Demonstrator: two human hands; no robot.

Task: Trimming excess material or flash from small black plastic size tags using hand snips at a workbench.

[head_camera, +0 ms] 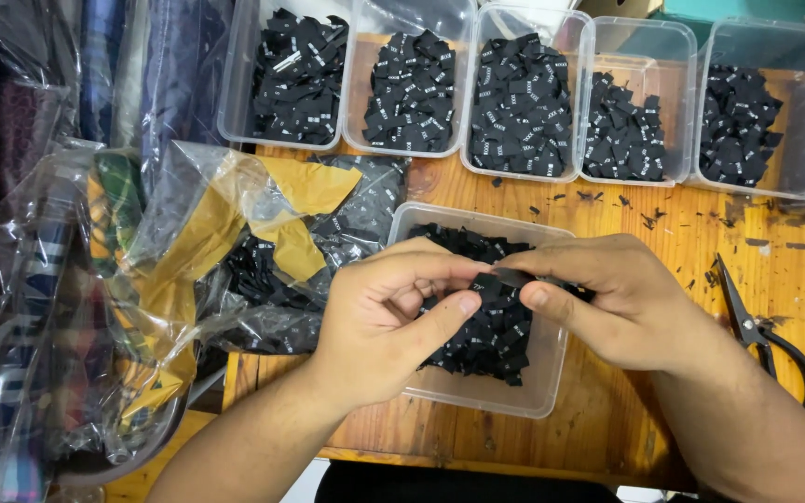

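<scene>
Label: a small black fabric label sat pinched between the two hands, directly above the clear tub of loose black labels.
Long axis: it ran left to right, from one set of fingertips to the other.
Left hand: closed narrowly, thumb and forefinger meeting at the label's left end.
Right hand: thumb and forefinger clamped on the label's right end (the firmer grip, it appeared), wrist angled in from the right.
Nearer hand: neither; both touched it.
Beyond the fingers: a row of clear tubs.
Right of the right hand: black scissors on the wooden table.
</scene>
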